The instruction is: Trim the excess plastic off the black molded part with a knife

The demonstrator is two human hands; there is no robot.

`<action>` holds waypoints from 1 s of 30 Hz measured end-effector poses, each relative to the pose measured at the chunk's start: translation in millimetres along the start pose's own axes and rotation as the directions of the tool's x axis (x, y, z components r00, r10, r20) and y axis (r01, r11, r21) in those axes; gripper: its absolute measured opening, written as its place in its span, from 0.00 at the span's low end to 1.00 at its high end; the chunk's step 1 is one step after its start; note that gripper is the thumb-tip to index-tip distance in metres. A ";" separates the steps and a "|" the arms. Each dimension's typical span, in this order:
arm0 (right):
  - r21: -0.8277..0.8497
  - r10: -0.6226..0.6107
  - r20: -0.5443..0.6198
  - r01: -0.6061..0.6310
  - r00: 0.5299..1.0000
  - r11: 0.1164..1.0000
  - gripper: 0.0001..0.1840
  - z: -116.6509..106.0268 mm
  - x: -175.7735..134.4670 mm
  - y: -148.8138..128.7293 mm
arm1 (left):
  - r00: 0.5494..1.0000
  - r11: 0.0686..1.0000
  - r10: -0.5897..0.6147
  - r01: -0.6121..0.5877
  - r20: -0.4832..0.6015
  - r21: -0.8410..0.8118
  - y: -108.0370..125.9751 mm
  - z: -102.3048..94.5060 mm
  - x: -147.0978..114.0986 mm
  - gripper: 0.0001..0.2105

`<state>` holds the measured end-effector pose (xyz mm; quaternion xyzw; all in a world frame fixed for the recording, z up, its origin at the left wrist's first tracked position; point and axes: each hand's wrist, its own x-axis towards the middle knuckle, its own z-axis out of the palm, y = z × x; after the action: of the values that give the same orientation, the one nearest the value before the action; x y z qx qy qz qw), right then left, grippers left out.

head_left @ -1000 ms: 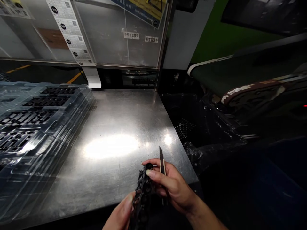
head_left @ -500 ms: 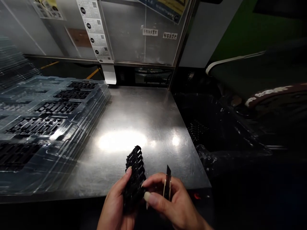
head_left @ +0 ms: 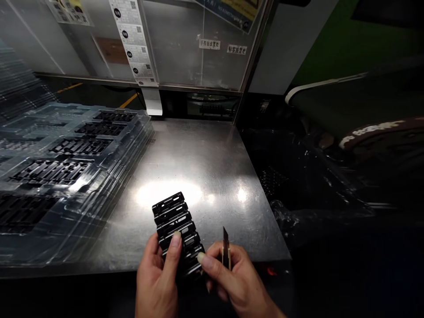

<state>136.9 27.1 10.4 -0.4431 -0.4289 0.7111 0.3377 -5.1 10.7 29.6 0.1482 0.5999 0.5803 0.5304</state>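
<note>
A black ribbed plastic part (head_left: pixel 175 221) with several slotted rows is held above the metal table's front edge. My left hand (head_left: pixel 159 274) grips it from the left, thumb pressed on its slotted face. My right hand (head_left: pixel 232 274) holds a utility knife (head_left: pixel 225 249) between its fingers, the dark blade pointing up. The right thumb tip also touches the part's lower right edge. Much of the knife's handle is hidden in the right hand.
Stacked clear plastic trays (head_left: pixel 109 176) with similar black parts stand on the left of the metal table (head_left: pixel 205 154). A strip of labels (head_left: pixel 132 44) hangs at the back panel. To the right is a dark plastic-lined bin (head_left: pixel 291 176) with black parts inside.
The black part has turned from nearly edge-on so its slotted face shows, and its top has swung left. The knife has shifted slightly left with the right hand.
</note>
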 end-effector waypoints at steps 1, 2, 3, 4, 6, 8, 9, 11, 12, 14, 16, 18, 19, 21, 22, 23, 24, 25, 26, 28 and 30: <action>0.009 0.008 -0.015 -0.008 1.000 1.000 0.28 -0.9 0.2 1.9 | 1.000 0.999 0.025 -0.025 -0.002 0.021 0.1 -1.2 0.8 0.18; 0.021 0.007 -0.024 -0.007 1.000 1.000 0.29 -2.3 0.3 4.2 | 0.999 0.999 0.032 -0.032 0.005 0.009 0.7 -2.7 1.7 0.18; 0.038 0.002 -0.025 -0.001 1.000 0.999 0.28 -3.9 0.3 7.0 | 0.999 0.999 0.021 -0.020 0.026 -0.045 1.8 -4.5 2.8 0.18; 0.063 -0.002 -0.015 0.003 1.000 0.998 0.28 -5.6 0.3 10.0 | 0.998 0.991 -0.006 0.014 0.065 -0.131 3.5 -6.2 3.6 0.17; 0.154 -0.010 0.033 0.004 0.999 0.988 0.27 -8.6 0.6 16.8 | 0.981 0.944 -0.067 0.121 0.180 -0.307 7.7 -9.0 4.4 0.15; 0.265 -0.014 0.104 -0.015 0.994 0.964 0.27 -10.1 1.6 23.3 | 0.944 0.888 -0.135 0.250 0.300 -0.387 11.7 -9.9 3.3 0.14; 0.295 -0.011 0.139 -0.031 0.990 0.955 0.27 -10.6 2.3 26.1 | 0.927 0.876 -0.170 0.298 0.334 -0.380 13.1 -9.7 2.3 0.15; 0.244 0.012 0.169 -0.053 0.986 0.968 0.28 -12.2 3.6 29.9 | 0.920 0.894 -0.210 0.317 0.330 -0.316 13.6 -8.8 0.6 0.20; 0.176 0.025 0.131 -0.048 0.991 0.983 0.28 -13.7 4.1 30.5 | 0.929 0.918 -0.206 0.292 0.308 -0.269 12.7 -8.4 0.2 0.23; 0.041 0.020 -0.040 -0.018 0.999 0.999 0.28 -18.1 4.4 28.2 | 0.953 0.968 -0.150 0.196 0.262 -0.159 8.7 -8.5 0.5 0.27; -0.004 -0.015 -0.203 0.014 0.979 1.000 0.28 -22.9 3.8 21.5 | 0.966 0.995 -0.070 0.083 0.249 -0.046 2.9 -9.3 1.4 0.31; 0.019 -0.047 -0.223 0.052 0.974 0.998 0.29 -25.3 2.6 11.4 | 0.967 0.998 -0.028 0.015 0.253 0.053 -3.0 -9.9 1.3 0.31; 0.029 -0.066 -0.191 0.073 0.979 0.997 0.29 -25.2 2.1 6.0 | 0.966 0.996 -0.027 0.005 0.257 0.086 -5.3 -9.9 0.6 0.31; 0.028 -0.116 -0.128 0.120 0.985 0.992 0.28 -22.6 1.9 -4.1 | 0.964 0.993 -0.039 0.008 0.264 0.118 -8.6 -9.6 -2.0 0.30; 0.026 -0.139 -0.106 0.143 0.985 0.989 0.28 -20.4 2.4 -8.1 | 0.964 0.991 -0.040 0.005 0.262 0.132 -9.8 -9.4 -3.7 0.30; 0.032 -0.156 -0.093 0.159 0.983 0.987 0.29 -18.1 3.4 -11.4 | 0.965 0.989 -0.036 -0.003 0.259 0.150 -10.8 -9.3 -5.3 0.29; 0.044 -0.164 -0.087 0.168 0.983 0.985 0.30 -15.8 4.7 -13.8 | 0.966 0.985 -0.029 -0.016 0.255 0.172 -11.8 -9.4 -6.7 0.29; 0.053 -0.163 -0.084 0.168 0.983 0.984 0.32 -13.7 6.3 -15.4 | 0.968 0.980 -0.022 -0.029 0.251 0.197 -12.9 -9.8 -7.9 0.29; 0.063 -0.153 -0.080 0.158 0.985 0.985 0.33 -11.8 8.1 -16.2 | 0.969 0.975 -0.017 -0.039 0.247 0.219 -14.2 -10.2 -8.8 0.28; 0.092 -0.112 -0.066 0.118 0.992 0.989 0.33 -9.1 12.0 -15.9 | 0.971 0.972 -0.018 -0.039 0.240 0.231 -17.1 -11.4 -9.6 0.27; 0.130 -0.073 -0.065 0.081 0.995 0.988 0.32 -7.9 16.0 -13.7 | 0.972 0.976 -0.028 -0.024 0.232 0.218 -20.0 -12.5 -9.6 0.27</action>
<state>139.5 48.9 15.5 -0.4239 -0.3870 0.7108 0.4066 -2.7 -9.3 14.1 0.2725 0.5940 0.4883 0.5784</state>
